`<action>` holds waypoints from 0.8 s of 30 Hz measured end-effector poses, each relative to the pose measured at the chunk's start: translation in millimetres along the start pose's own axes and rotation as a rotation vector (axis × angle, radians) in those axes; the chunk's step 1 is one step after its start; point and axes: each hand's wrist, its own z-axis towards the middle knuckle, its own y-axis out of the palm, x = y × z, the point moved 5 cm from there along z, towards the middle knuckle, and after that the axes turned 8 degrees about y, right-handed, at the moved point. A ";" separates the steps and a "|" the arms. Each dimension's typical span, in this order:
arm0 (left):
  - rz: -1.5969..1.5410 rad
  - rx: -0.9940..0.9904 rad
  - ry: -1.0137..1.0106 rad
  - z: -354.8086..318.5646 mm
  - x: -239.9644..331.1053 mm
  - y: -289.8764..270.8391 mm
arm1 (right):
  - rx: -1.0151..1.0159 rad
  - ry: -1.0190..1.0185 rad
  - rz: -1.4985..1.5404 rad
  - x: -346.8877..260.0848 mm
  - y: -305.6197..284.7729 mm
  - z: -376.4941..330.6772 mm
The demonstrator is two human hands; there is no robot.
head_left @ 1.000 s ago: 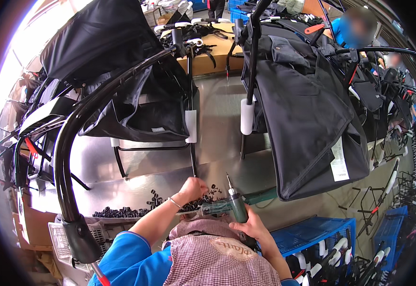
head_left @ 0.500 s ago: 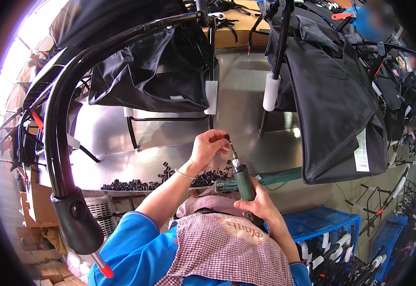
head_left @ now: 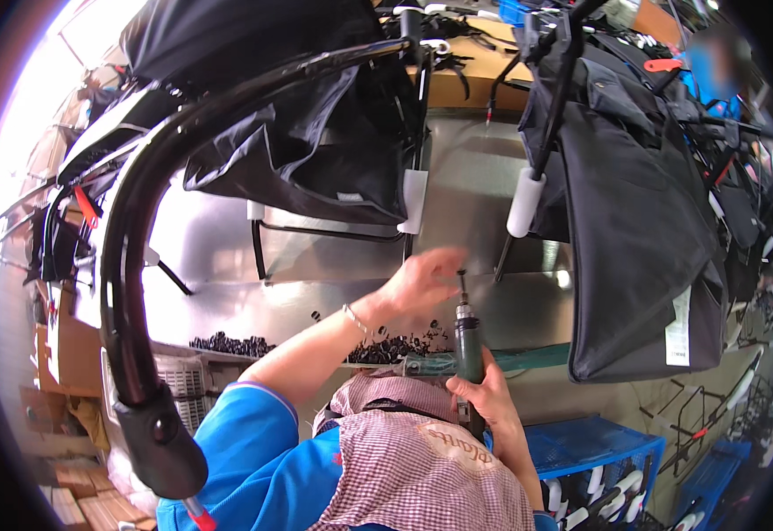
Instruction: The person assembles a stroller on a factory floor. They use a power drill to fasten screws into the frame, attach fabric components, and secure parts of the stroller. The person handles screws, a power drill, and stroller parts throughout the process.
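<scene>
R hand (head_left: pixel 495 400) is wrapped round the body of a green power driver (head_left: pixel 469 350), bit (head_left: pixel 463 292) pointing to the far side, at the near edge of the metal table (head_left: pixel 470 164). L hand (head_left: pixel 417 283) is just left of the bit's tip; fingers blurred, can't tell if they hold or touch anything. Bracelet (head_left: pixel 355 320) on L wrist. Small blk parts (head_left: pixel 227 345) lie heaped along the near edge, left of the driver. Farther off, blk cloth (head_left: pixel 315 168) at left, more blk cloth (head_left: pixel 643 248) at right, w/ a white sleeve (head_left: pixel 525 203) btwn. Blue crate (head_left: pixel 594 434) near right.
</scene>
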 end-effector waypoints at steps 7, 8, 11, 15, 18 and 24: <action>0.267 0.624 0.127 100.4 24.5 -92.4 | 0.029 0.065 0.051 -9.5 -14.7 -15.1; 0.432 0.617 0.102 112.5 29.8 -102.6 | 0.066 0.081 0.043 -8.2 -15.3 -18.1; 0.825 0.584 0.002 134.9 44.3 -115.5 | 0.035 0.097 0.045 2.1 -19.0 -19.5; 0.850 0.563 -0.198 151.8 62.1 -110.1 | 0.029 0.126 0.060 4.5 -16.7 -21.6; 0.830 0.628 -0.214 156.2 66.0 -111.5 | -0.003 0.130 0.029 5.7 -14.8 -21.2; 0.617 0.552 -0.174 156.8 18.2 -121.2 | -0.066 0.161 0.011 9.1 -9.9 -19.7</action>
